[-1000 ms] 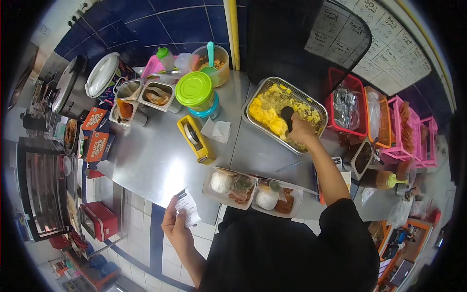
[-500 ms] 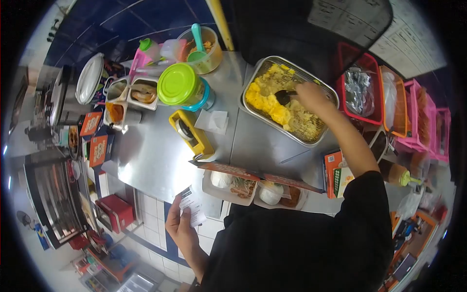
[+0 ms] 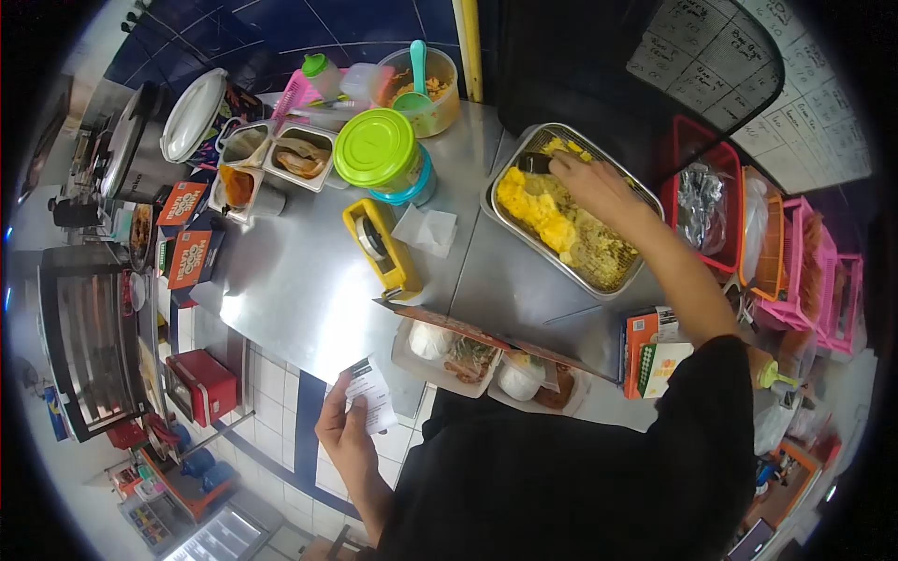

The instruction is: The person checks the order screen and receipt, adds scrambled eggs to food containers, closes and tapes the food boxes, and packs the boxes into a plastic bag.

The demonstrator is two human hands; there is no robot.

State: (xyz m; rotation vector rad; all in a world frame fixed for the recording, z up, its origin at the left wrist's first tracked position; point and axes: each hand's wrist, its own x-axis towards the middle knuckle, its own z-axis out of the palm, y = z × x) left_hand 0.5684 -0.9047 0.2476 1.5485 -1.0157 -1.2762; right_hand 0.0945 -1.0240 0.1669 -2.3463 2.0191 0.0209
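On the bench (image 3: 290,304), at two o'clock from the view's middle, one metal tray (image 3: 535,249) holds yellow food (image 3: 538,215), bright and lumpy at left, paler and crumbly at right. The right hand (image 3: 594,189) has its grip round one black scoop (image 3: 535,163) at the tray's eleven o'clock. At seven o'clock, the left hand (image 3: 350,432) pinches one white slip (image 3: 372,397). Two food boxes (image 3: 444,375) sit near six o'clock.

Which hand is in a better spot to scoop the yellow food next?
Probably the right hand: it's over the metal tray, holding a black tool near the yellow food. The left hand holds a paper slip, away from the tray.
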